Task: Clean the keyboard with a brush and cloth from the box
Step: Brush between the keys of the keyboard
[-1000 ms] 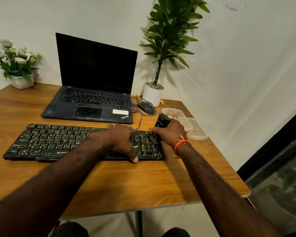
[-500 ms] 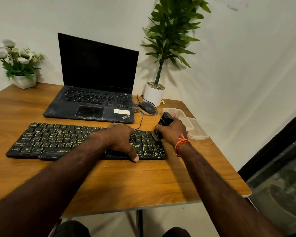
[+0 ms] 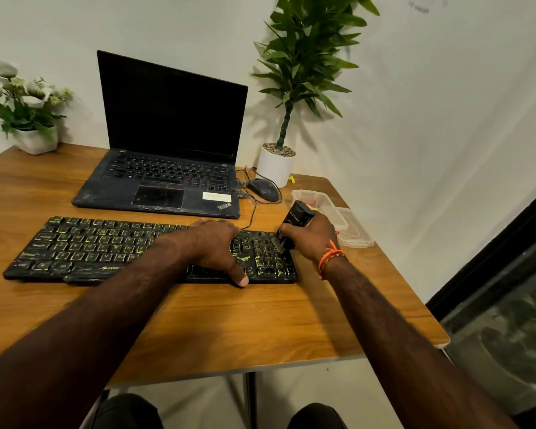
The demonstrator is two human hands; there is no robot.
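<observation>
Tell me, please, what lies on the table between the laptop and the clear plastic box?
In the head view, a dark mouse with its cable sits between the laptop and the plastic box, just before the white plant pot.

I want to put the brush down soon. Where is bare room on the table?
Bare wood lies between the keyboard and the table's near edge, and left of the laptop. It is crowded at the right rear: mouse, pot, box.

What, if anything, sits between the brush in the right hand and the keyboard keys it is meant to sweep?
Nothing visible does. The right hand grips the brush, whose bristle end already meets the right-end keys of the keyboard. The left hand rests on the keys just left of there, so it covers keys the brush has yet to reach.
</observation>
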